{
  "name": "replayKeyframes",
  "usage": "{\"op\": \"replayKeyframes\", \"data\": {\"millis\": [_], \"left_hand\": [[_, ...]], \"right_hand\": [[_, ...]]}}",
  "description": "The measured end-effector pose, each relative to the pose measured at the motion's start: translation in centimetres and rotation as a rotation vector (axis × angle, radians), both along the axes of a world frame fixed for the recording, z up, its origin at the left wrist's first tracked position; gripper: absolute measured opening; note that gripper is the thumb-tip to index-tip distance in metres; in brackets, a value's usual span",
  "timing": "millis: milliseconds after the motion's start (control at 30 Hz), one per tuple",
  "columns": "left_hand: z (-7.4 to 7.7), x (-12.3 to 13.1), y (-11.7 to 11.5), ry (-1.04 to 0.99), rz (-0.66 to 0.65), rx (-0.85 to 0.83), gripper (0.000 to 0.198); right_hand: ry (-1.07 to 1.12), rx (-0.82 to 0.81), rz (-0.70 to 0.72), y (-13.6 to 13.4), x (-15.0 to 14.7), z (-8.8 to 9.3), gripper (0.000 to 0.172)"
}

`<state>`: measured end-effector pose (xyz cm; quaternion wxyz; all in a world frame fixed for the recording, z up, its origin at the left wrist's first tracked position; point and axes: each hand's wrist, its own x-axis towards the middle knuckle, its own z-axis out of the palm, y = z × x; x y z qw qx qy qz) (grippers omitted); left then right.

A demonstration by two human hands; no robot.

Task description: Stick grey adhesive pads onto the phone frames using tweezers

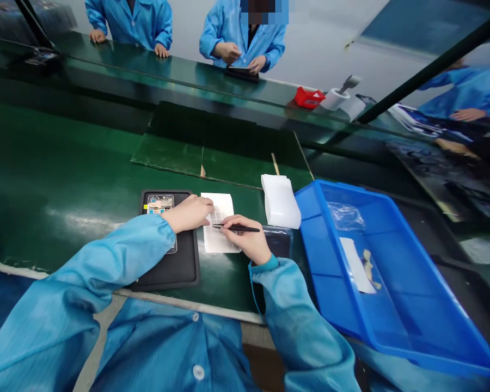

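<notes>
My right hand (247, 238) grips a pair of black tweezers (237, 228), whose tips point left over a white sheet (218, 239) with a small grid of pale labels near its top. My left hand (188, 213) lies flat, its fingertips resting on the sheet's left edge. Beside that hand, a phone frame with exposed inner parts (160, 204) lies on a black rubber mat (183, 261), partly hidden by my left hand and forearm. A dark, flat glossy piece (280, 242) lies just right of my right hand.
A white foam roll (281, 200) stands beyond my right hand. To the right is a blue plastic tray (310, 218) holding a clear bag (345, 216) and a white strip (357, 265). Across the green bench, two co-workers in blue coats (128, 22) stand, and a red box (309, 97) sits.
</notes>
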<state>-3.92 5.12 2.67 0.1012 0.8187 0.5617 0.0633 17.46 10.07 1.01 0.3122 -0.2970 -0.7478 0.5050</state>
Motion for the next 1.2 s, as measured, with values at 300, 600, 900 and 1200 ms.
{"op": "replayKeyframes", "data": {"millis": [300, 600, 900, 1200], "left_hand": [[-0.4, 0.3, -0.7, 0.043, 0.016, 0.053, 0.029], [-0.2, 0.7, -1.2, 0.020, 0.016, 0.056, 0.027], [0.0, 0.8, -1.2, 0.009, 0.015, 0.044, 0.020], [0.1, 0.8, -1.2, 0.008, 0.013, 0.028, 0.018]], "right_hand": [[-0.050, -0.090, -0.024, 0.3, 0.7, -1.4, 0.028], [-0.124, -0.037, -0.057, 0.3, 1.3, -1.6, 0.019], [-0.171, 0.024, -0.062, 0.2, 1.4, -1.3, 0.017], [-0.167, 0.035, -0.040, 0.3, 1.7, -1.6, 0.017]]}}
